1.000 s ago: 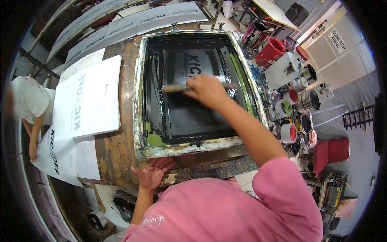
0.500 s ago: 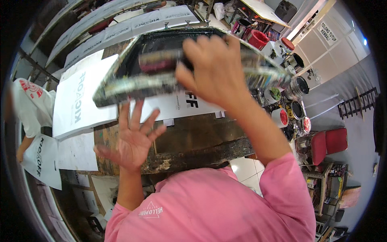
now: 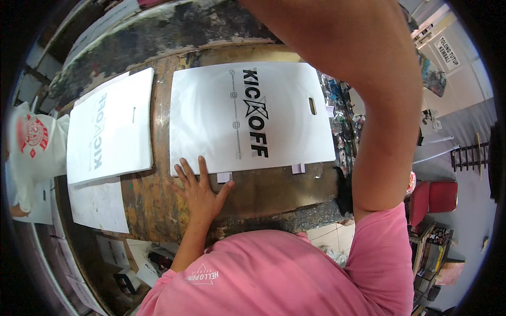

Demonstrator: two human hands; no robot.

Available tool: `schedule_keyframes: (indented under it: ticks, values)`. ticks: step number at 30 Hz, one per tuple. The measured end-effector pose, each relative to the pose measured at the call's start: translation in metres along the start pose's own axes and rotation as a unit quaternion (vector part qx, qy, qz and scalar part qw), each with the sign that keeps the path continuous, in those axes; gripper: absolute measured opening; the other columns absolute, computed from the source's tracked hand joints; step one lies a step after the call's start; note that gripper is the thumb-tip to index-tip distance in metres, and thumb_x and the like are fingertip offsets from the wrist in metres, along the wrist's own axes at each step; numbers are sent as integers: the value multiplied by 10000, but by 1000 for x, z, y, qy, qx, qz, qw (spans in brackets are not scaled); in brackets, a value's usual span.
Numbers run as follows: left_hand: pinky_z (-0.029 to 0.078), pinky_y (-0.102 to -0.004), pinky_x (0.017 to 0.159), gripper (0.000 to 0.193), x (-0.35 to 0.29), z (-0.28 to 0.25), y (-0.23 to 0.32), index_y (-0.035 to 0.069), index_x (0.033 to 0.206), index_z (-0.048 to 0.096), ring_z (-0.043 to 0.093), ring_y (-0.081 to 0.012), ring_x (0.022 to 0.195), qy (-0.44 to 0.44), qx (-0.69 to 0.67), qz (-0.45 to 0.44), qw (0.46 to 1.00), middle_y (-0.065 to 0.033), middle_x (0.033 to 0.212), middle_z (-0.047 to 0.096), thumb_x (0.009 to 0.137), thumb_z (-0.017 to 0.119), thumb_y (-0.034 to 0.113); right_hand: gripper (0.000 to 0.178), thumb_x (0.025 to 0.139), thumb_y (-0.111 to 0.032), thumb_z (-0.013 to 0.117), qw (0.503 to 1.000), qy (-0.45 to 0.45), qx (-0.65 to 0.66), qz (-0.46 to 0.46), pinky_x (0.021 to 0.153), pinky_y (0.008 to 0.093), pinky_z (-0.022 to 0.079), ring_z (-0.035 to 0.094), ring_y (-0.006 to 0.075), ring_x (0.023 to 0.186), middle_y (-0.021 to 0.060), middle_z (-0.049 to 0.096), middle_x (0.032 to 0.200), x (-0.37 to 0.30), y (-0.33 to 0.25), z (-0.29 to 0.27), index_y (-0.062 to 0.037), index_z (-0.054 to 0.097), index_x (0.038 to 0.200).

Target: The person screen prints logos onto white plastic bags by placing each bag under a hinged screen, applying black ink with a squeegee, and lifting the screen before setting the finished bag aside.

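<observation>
A white flat bag [image 3: 205,121] with black printed lettering and a cut-out handle slot lies on the worn work board [image 3: 258,197]. My left hand [image 3: 199,194] is open, fingers spread, with its fingertips over the bag's near left corner. Small pale paper tabs [image 3: 224,177] sit along the bag's near edge. Above the board, a paint-stained screen printing frame [image 3: 174,31] is raised close to the view. My right arm [image 3: 377,116] reaches up toward it. The right hand is beyond the top edge, so its grip is hidden.
A stack of white printed bags [image 3: 118,131] lies to the left on the table, over a white sheet [image 3: 103,208]. Another person [image 3: 37,137] in a white shirt stands at the far left. A red chair [image 3: 440,197] and a shelf [image 3: 435,242] stand at the right.
The screen frame has swung up, uncovering the whole printed bag. My right hand has risen out of view. My left hand has come down to the bag's near left corner.
</observation>
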State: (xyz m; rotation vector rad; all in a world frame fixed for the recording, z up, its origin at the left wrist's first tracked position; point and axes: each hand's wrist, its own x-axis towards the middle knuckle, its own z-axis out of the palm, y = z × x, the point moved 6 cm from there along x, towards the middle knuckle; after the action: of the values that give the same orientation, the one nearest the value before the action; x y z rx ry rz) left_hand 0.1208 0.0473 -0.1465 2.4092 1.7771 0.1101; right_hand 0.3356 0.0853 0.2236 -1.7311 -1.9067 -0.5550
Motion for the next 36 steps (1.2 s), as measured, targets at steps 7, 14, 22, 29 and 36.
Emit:
schedule_keyframes:
  ticks: [7, 14, 22, 29, 36]
  values:
    - [-101, -744, 1142, 1125, -3, -6, 0, 74, 1629, 245, -21, -525, 1545, 0, 14, -2, 1000, -371, 1648, 68, 837, 564, 807, 393, 915, -409, 605, 1000, 11, -6, -14, 788, 450, 443, 590, 307, 747, 118, 613, 771, -1, 8, 2, -22, 665, 939]
    - [209, -616, 1225, 1359, -16, -151, 9, -36, 1596, 209, 344, -480, 1460, 77, -748, 131, 646, -332, 1594, 299, 703, 577, 919, 407, 890, -405, 671, 996, 59, -26, -66, 774, 454, 431, 596, 325, 835, 117, 618, 863, -56, -10, 25, -34, 674, 1057]
    - [363, -562, 1192, 1220, -79, -36, -27, -122, 1462, 270, 501, -456, 1334, -86, -917, -170, 350, -335, 1389, 488, 831, 400, 914, 371, 856, -332, 742, 948, -291, 120, -45, 797, 469, 471, 618, 328, 944, 109, 646, 969, -211, -24, 123, -82, 693, 1126]
    - [416, -555, 1153, 1135, -83, 36, -46, -109, 1396, 339, 557, -415, 1270, -115, -883, -213, 403, -305, 1339, 521, 872, 325, 897, 499, 750, -281, 821, 952, -270, 143, -22, 808, 431, 530, 619, 297, 946, 84, 634, 1001, -271, -41, 186, -71, 655, 1171]
    - [421, -610, 1131, 1083, -98, 56, -58, -62, 1328, 450, 586, -398, 1249, -107, -895, -188, 390, -248, 1274, 598, 862, 284, 902, 459, 758, -287, 819, 976, -187, 105, -45, 733, 442, 537, 611, 298, 929, 74, 602, 966, -167, 24, 279, -93, 640, 1134]
